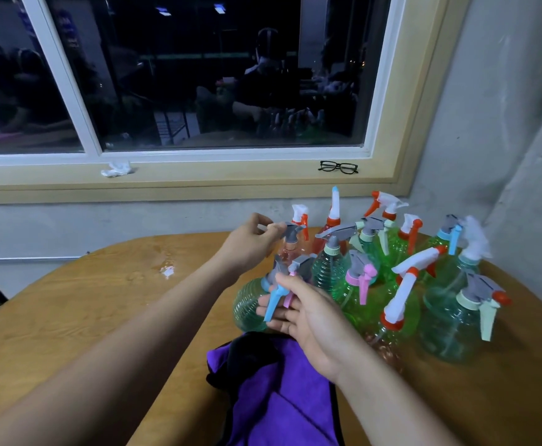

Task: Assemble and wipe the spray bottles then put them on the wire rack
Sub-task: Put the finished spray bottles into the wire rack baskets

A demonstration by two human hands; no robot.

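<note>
Purple cloth point(282, 400) lies closest to me on the wooden tabletop point(86, 310). Just past the cloth's far edge, my right grip point(298, 313) is closed on a pink-trigger sprayer point(302, 263). The thumb sits at its neck, and the fingers lie behind its trigger and behind the blue trigger of a green bottle point(247, 304) standing just beside it. Further beyond the cloth, my left grip point(250, 243) pinches the grey spray head point(290, 231) of a pink bottle point(289, 252). Beyond and to the right of the cloth crowd the other spray bottles point(450, 323), green, teal and pink. Far beyond the cloth, the window sill point(231, 175) holds black glasses point(339, 167) and a crumpled tissue point(117, 169).
</note>
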